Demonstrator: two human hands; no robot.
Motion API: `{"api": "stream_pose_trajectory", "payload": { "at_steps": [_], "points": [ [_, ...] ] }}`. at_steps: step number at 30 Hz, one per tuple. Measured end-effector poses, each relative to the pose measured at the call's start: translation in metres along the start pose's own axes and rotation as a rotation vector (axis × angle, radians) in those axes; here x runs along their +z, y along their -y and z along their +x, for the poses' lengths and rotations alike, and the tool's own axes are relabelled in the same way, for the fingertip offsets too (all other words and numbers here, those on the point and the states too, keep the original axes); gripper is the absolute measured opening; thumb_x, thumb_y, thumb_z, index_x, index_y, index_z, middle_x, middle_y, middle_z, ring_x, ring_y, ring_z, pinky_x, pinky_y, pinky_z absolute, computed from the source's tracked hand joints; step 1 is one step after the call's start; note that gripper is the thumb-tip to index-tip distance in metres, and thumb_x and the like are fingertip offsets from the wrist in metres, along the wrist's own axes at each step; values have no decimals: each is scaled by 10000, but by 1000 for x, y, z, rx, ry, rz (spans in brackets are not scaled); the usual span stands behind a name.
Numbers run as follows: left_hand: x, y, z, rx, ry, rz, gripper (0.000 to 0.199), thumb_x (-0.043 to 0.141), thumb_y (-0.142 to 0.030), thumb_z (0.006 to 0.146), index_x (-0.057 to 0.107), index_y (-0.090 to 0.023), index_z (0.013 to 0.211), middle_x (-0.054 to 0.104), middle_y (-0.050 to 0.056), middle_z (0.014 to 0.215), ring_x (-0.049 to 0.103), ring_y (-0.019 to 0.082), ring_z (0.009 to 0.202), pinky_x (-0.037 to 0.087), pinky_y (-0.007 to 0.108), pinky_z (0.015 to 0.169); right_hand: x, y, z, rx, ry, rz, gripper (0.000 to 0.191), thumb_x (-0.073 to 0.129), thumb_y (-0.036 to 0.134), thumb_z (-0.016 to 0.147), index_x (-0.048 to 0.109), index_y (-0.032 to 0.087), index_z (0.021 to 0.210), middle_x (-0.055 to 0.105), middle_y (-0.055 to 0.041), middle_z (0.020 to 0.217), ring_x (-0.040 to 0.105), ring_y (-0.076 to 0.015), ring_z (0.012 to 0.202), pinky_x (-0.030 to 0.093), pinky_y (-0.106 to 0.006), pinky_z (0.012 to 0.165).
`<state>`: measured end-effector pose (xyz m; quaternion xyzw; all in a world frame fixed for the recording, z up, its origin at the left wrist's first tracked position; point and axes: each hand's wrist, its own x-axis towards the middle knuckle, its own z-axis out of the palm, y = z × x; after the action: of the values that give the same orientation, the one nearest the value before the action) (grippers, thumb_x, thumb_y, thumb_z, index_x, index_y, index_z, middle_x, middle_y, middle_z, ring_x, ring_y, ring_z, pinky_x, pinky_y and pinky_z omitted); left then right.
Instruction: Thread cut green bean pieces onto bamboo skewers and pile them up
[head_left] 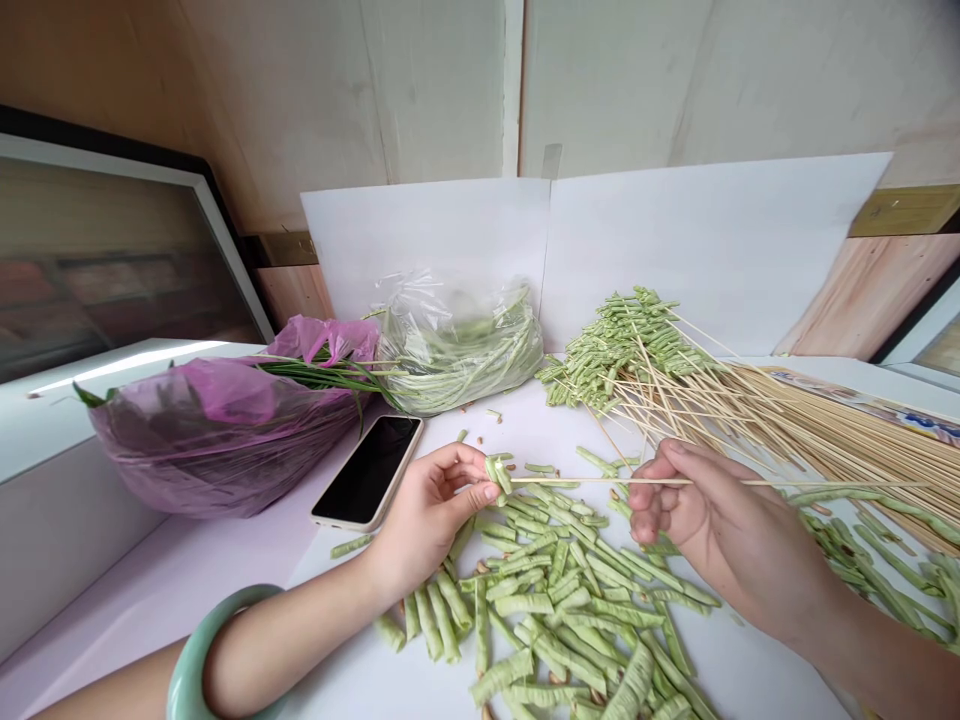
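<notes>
My left hand [427, 515], with a green bangle [196, 645] on the wrist, pinches a few short green bean pieces [498, 473] between thumb and fingers. A thin bamboo skewer [566, 481] runs from those pieces to the right, its left tip hidden among them. Around the skewer's middle, the fingers of my right hand [716, 525] are closed, palm partly upward. Below both hands spreads a heap of cut green bean pieces [551, 605], with small brown seeds among them.
Finished skewers of beans [630, 340] are stacked at the back right, beside many bare skewers [840, 425]. A clear bag of long beans [465, 360], a purple bag of greens [225, 430] and a phone [367, 470] lie left. More bean pieces [877, 560] lie far right.
</notes>
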<state>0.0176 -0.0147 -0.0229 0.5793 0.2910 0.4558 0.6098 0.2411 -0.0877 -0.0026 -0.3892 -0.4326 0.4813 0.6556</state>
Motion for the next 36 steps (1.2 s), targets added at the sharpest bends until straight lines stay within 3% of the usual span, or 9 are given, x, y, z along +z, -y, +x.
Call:
{"api": "stream_pose_trajectory", "payload": {
  "at_steps": [16, 27, 36],
  "points": [
    [0, -1, -1, -61, -69, 9, 257, 852, -283, 582, 667, -125, 665, 689, 26, 633, 606, 121, 593, 477, 228, 594, -1, -4, 0, 12, 67, -5, 290, 759, 410, 771, 697, 161, 636, 650, -55, 585, 616, -172, 494, 558, -272, 452],
    [1, -3, 0, -48, -131, -16, 265, 876, -268, 526, 665, -131, 608, 691, 10, 579, 597, 98, 545, 466, 193, 548, 4, -6, -4, -74, 104, 8, 234, 736, 398, 805, 731, 196, 687, 670, -37, 606, 650, -174, 516, 585, -262, 493],
    [0, -4, -1, -25, -112, -4, 245, 873, -239, 529, 664, -127, 592, 691, 11, 567, 603, 97, 537, 476, 189, 547, 3, -6, -2, -30, 75, 44, 233, 768, 377, 777, 722, 180, 661, 662, -36, 617, 631, -163, 508, 572, -266, 463]
  ]
}}
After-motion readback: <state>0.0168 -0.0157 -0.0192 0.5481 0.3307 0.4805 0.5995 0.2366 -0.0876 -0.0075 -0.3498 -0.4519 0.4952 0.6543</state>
